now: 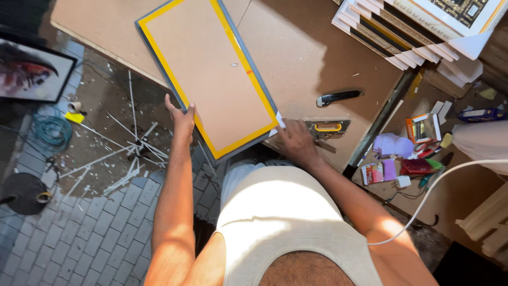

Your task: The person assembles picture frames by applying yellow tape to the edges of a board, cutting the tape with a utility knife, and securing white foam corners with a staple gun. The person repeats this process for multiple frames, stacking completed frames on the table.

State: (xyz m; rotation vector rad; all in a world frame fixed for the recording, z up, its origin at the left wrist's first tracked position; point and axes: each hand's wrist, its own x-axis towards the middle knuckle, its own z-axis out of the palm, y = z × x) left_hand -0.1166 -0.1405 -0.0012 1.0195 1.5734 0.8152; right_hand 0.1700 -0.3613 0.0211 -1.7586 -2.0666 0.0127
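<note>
The frame (209,74) lies face down on the brown counter (307,47), its plain board back up, with yellow tape along the grey edges; its near corner juts past the counter edge toward the person. The left hand (181,117) grips the frame's left long edge, fingers closed around it with the thumb on the board, which seems to keep the overhanging panel from tipping or sliding. The right hand (296,142) rests flat at the frame's lower right corner, fingers spread loosely and holding nothing that I can see, just beside the yellow stapler (327,128), so the tool is within easy reach. A black knife (338,97) lies further back. White scraps (127,153) cover the floor.
</note>
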